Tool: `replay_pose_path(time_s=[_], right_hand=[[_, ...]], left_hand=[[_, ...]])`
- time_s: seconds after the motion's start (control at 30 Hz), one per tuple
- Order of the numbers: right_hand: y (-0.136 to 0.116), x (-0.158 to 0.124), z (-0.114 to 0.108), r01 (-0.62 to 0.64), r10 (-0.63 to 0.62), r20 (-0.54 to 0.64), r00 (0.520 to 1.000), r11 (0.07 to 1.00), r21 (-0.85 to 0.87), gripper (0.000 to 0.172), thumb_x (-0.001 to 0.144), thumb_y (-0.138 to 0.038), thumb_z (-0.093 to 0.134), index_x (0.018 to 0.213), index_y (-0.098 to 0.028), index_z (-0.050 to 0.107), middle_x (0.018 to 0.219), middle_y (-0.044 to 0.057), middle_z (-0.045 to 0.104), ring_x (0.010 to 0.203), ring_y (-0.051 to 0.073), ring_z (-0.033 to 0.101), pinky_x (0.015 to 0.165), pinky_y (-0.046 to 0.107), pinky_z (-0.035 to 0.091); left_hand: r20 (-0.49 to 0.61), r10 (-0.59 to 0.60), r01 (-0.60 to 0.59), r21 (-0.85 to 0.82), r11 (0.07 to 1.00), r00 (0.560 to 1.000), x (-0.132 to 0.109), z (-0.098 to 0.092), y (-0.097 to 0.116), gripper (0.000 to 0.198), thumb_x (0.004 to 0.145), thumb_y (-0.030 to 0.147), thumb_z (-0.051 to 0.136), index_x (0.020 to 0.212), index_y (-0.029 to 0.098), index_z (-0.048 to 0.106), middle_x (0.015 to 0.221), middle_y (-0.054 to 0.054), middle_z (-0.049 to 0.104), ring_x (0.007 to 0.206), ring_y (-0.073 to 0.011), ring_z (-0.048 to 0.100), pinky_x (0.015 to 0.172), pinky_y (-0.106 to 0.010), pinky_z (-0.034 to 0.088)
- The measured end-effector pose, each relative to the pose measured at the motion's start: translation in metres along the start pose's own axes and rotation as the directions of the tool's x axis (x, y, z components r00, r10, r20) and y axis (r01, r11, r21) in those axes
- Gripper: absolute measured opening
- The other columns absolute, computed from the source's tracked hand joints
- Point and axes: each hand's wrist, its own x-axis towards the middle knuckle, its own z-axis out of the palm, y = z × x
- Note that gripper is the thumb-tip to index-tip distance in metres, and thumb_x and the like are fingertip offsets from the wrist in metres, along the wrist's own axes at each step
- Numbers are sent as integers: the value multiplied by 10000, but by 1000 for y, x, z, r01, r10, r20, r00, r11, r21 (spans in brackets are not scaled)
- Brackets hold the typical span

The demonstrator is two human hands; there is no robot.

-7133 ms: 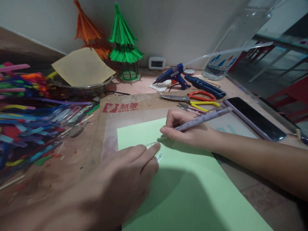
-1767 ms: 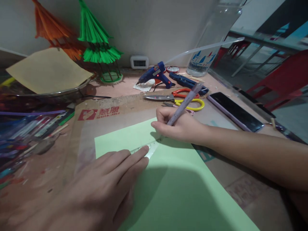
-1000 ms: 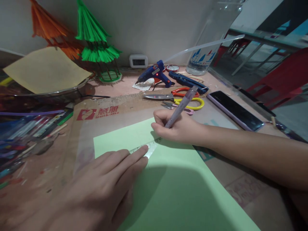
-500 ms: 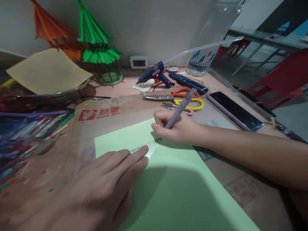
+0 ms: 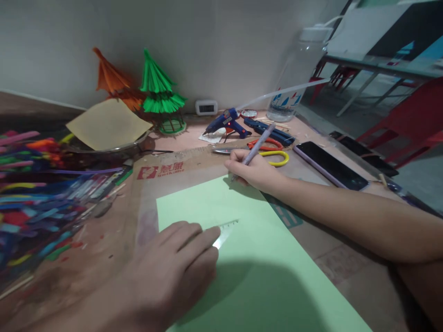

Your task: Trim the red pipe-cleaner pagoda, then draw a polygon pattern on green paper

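My left hand [image 5: 188,258] holds a clear set square [image 5: 226,232] against a sheet of light green paper [image 5: 263,240]. Its fingers are bent and close together over the set square, hiding most of it; a pointed end with tick marks sticks out past the fingertips. Near the paper's far corner, my right hand [image 5: 254,168] is closed round a pale purple pen [image 5: 259,144]. The pen's tip points down, beyond the set square and apart from it. Whether the tip touches the paper I cannot tell.
Behind the right hand lie scissors [image 5: 277,159], a blue glue gun [image 5: 223,122], a utility knife [image 5: 270,133] and a phone [image 5: 330,166]. Craft strips [image 5: 34,212] crowd the left. Green [image 5: 157,83] and orange [image 5: 112,76] models and a bottle [image 5: 289,83] stand behind.
My right hand has lifted the pen away from the set square, toward the paper's far corner. My left hand has drawn the set square a little toward me. The view has shifted.
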Motion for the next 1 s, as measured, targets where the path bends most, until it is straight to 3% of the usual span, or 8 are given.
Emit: replay_pose_path(time_s=[0.1, 0.2, 0.33, 0.43, 0.67, 0.9, 1.0], right_hand=[[2, 1, 0, 20, -20, -1, 1000, 1000, 18, 382, 836, -476, 690, 698, -236, 428, 464, -97, 416, 384, 68, 380, 399, 186, 236], [4, 2, 0, 34, -34, -5, 999, 998, 49, 439, 802, -555, 714, 698, -238, 428, 471, -87, 441, 371, 66, 373, 374, 186, 220], [6, 6, -1, 36, -36, -4, 999, 996, 84, 508, 758, -644, 731, 708, -245, 421, 461, -83, 454, 346, 66, 345, 356, 192, 191], [4, 7, -1, 29, -29, 1, 1000, 996, 81, 535, 727, -675, 746, 703, -242, 433, 442, -83, 444, 344, 67, 344, 361, 193, 191], [3, 6, -3, 13, -14, 23, 1000, 999, 49, 521, 748, -669, 744, 717, -230, 465, 433, -82, 450, 353, 62, 334, 384, 200, 192], [6, 7, -7, 26, -26, 42, 999, 1000, 11, 504, 772, -652, 749, 739, -224, 486, 467, -66, 485, 397, 78, 375, 406, 212, 222], [4, 7, -7, 24, -24, 50, 998, 1000, 12, 527, 767, -689, 739, 740, -223, 495, 454, -69, 470, 390, 76, 363, 411, 216, 227]], left_hand=[[86, -150, 153, -29, 988, 985, -2, -1, 5, 147, 1055, 305, 526, 1069, 199, 627, 1228, -122, 695, 1029, -330, 647, 827, -496, 565], [230, -297, 336, -153, 929, 927, -1, -3, 5, 196, 1027, 274, 591, 1200, 185, 612, 1199, -118, 669, 1101, -330, 619, 942, -536, 548], [258, -358, 397, -118, 910, 898, 8, -10, 0, 405, 957, 290, 699, 1325, 165, 586, 1233, -124, 643, 1179, -323, 596, 1009, -486, 533], [288, -363, 409, -119, 905, 886, 13, -15, -3, 431, 928, 339, 731, 1309, 171, 617, 1186, -111, 653, 1176, -315, 601, 1008, -447, 532], [265, -429, 479, -163, 862, 863, 9, -19, -15, 384, 861, 409, 792, 1123, 168, 650, 1181, -99, 639, 1134, -285, 609, 973, -444, 540], [247, -477, 531, -255, 808, 843, 8, -9, -25, 318, 1007, 405, 680, 1220, 171, 655, 1145, -75, 695, 944, -206, 692, 828, -401, 612], [152, -546, 567, -256, 783, 824, 11, -17, -41, 310, 1030, 365, 653, 1278, 179, 647, 1241, -94, 685, 1039, -229, 697, 890, -434, 617]])
